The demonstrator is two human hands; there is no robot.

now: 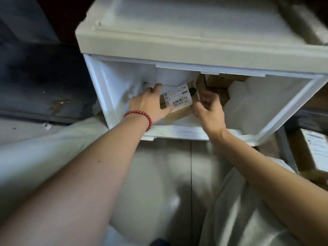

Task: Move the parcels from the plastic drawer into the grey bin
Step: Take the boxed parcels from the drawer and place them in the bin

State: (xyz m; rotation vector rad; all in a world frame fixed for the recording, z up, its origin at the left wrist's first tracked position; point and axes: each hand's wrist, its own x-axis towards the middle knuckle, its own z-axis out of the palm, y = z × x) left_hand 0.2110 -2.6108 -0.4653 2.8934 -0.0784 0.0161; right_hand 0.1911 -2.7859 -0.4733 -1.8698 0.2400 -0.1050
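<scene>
The white plastic drawer [113,93] stands pulled out from its white cabinet [177,38]. Inside lies a brown cardboard parcel [179,96] with a white barcode label. My left hand [150,103], with a red bead bracelet at the wrist, grips the parcel's left end. My right hand [209,107] holds its right side, fingers curled around the edge. Further brown parcels [220,84] sit behind it at the back of the drawer, partly hidden under the cabinet top. The grey bin [287,151] shows at the right edge with a labelled parcel [312,153] inside.
A dark grey surface [44,82] lies to the left of the drawer. Pale floor [159,174] spreads below, between my light-coloured trouser legs. The drawer's front rim [177,134] is close under my wrists.
</scene>
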